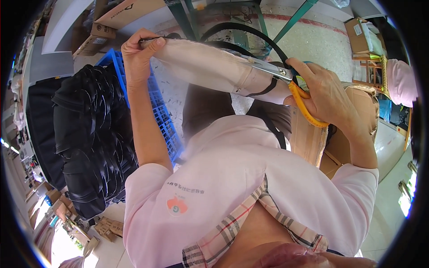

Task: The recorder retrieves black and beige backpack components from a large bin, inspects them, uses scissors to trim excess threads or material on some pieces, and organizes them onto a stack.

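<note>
My left hand (142,51) pinches the left end of a long beige fabric piece (201,64) with a dark edge, held stretched across above my lap. My right hand (324,91) grips a pair of scissors (308,109) with yellow-orange handles. Their metal blades point left and lie along the upper edge of the fabric near its right end; I cannot tell whether they are cutting. A thin black strip (263,89) crosses the fabric below the blades. Behind it a black strap (243,27) arches toward my right hand, and its ends are hidden.
A heap of black padded pieces (91,134) lies at the left, beside a blue plastic crate (163,120). An open cardboard box (308,134) stands by my right side. Green metal legs (292,22) rise ahead, and more cardboard boxes (127,15) sit at the far left.
</note>
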`<state>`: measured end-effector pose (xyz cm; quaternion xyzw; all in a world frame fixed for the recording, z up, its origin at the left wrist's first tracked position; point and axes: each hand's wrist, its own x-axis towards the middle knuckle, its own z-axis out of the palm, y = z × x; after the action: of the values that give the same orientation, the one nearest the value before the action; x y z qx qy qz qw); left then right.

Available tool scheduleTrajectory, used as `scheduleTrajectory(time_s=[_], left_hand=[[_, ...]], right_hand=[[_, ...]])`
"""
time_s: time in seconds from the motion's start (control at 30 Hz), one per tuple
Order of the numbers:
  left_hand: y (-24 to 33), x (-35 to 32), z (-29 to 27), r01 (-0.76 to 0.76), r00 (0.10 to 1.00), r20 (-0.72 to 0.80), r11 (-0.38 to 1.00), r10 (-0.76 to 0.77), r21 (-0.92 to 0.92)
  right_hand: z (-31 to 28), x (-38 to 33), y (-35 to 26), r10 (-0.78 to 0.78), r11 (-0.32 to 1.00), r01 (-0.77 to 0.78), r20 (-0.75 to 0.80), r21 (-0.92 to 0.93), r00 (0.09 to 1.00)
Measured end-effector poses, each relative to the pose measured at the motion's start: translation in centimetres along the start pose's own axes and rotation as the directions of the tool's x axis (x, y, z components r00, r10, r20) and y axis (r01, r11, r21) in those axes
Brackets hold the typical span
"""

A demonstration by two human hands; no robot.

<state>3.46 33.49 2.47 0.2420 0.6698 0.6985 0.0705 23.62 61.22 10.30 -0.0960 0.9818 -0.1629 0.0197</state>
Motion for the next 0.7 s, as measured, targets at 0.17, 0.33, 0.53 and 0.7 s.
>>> scheduleTrajectory(time_s=[0.17, 0.33, 0.53, 0.7], left_hand=[[0.0, 0.1, 0.4, 0.0, 1.0, -0.002, 1.0, 0.0, 0.009], [-0.1, 0.3, 0.3, 0.009, 1.0, -0.008, 1.0, -0.009, 0.029], [-0.3, 0.6, 0.5, 0.027, 1.0, 0.005, 0.999, -0.027, 0.023], [0.1, 0.4, 0.4, 0.051, 0.999, -0.001, 0.999, -0.051, 0.014]], right_hand=[[0.2, 0.2, 0.2, -0.005, 1.0, 0.006, 0.035, -0.016, 0.999], [1.4, 0.0, 0.6, -0.039, 0.999, 0.039, -0.002, -0.006, 0.999], [1.9, -0.4, 1.1, 0.055, 0.998, -0.057, 0.051, 0.037, 0.997], [1.3, 0.2, 1.9, 0.214, 0.87, -0.25, 0.131, 0.425, 0.968]])
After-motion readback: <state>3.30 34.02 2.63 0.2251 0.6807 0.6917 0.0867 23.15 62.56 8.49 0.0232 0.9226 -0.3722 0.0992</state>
